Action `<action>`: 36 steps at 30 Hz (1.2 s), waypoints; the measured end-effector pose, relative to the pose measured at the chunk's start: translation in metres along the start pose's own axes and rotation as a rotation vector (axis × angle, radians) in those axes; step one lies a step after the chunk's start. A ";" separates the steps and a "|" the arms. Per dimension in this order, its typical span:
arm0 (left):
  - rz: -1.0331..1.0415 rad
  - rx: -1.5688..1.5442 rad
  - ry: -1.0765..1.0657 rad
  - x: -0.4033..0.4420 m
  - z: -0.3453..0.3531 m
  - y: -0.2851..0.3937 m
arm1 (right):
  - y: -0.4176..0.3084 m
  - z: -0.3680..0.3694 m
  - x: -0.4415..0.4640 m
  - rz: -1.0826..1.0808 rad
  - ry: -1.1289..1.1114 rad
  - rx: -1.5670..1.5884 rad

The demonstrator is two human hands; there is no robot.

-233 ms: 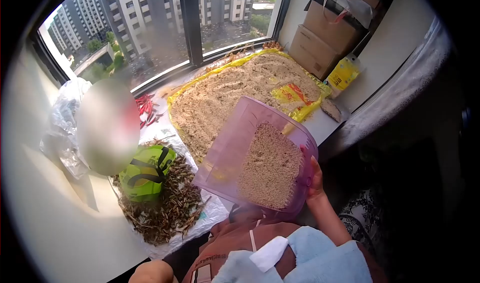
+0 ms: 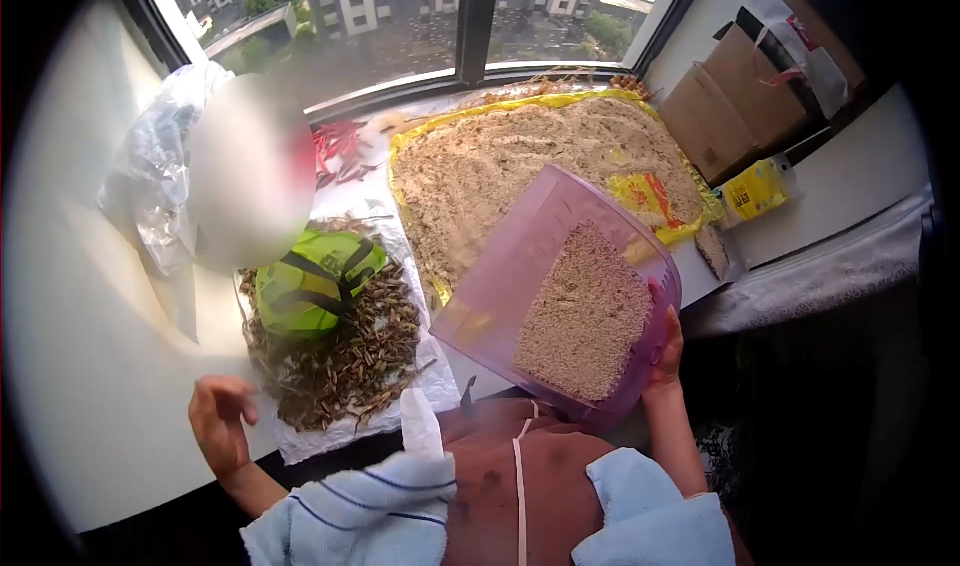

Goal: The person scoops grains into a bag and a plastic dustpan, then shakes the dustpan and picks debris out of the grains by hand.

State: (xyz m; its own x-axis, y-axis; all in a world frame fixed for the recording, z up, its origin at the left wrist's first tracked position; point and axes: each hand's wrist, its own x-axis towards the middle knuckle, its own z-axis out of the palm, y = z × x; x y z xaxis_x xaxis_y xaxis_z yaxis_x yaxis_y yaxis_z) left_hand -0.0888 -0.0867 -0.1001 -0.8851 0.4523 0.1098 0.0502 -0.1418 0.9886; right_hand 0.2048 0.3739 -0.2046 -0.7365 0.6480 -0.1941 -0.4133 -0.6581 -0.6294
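Observation:
My right hand (image 2: 670, 351) grips the closed end of a translucent pink plastic scoop (image 2: 480, 316), shaped like a bin or dustpan. Tilted in front of my body, it holds a heap of small pale grain (image 2: 585, 311) gathered toward its right side. My left hand (image 2: 220, 416) is empty, its fingers loosely bent and apart, over the white sill beside a pile of dried brown pods (image 2: 370, 366). On those pods lies a bright green bag (image 2: 300, 296) with dark straps. Beyond the scoop, more grain (image 2: 500, 176) is spread over a yellow-edged sheet (image 2: 400, 156).
Red chili peppers (image 2: 340, 151) lie near the window. A clear plastic bag (image 2: 155, 181) and a blurred pale shape (image 2: 250, 171) are at left. Cardboard boxes (image 2: 710, 116) and a yellow packet (image 2: 757, 191) stand at right, by a curtain (image 2: 810, 291).
The view has tilted down and shifted left, so the scene sits further right and higher. My left hand has come into view over the sill. My right hand still holds the scoop.

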 end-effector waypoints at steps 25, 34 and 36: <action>-0.114 1.001 -0.042 0.223 0.001 -0.116 | 0.143 0.094 0.190 0.753 -0.141 -0.306; -0.113 -0.128 0.020 0.231 -0.040 -0.075 | 0.195 0.117 0.235 0.887 -0.176 -0.454; -0.033 0.066 0.035 0.205 -0.042 -0.068 | 0.199 0.114 0.239 0.869 -0.131 -0.437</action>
State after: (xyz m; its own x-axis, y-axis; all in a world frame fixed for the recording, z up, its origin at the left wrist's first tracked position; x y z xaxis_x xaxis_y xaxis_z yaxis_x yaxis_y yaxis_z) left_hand -0.2930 -0.0215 -0.1495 -0.9024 0.4243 0.0748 0.0503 -0.0687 0.9964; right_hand -0.1148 0.3539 -0.2907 -0.7549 -0.0602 -0.6531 0.5163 -0.6686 -0.5351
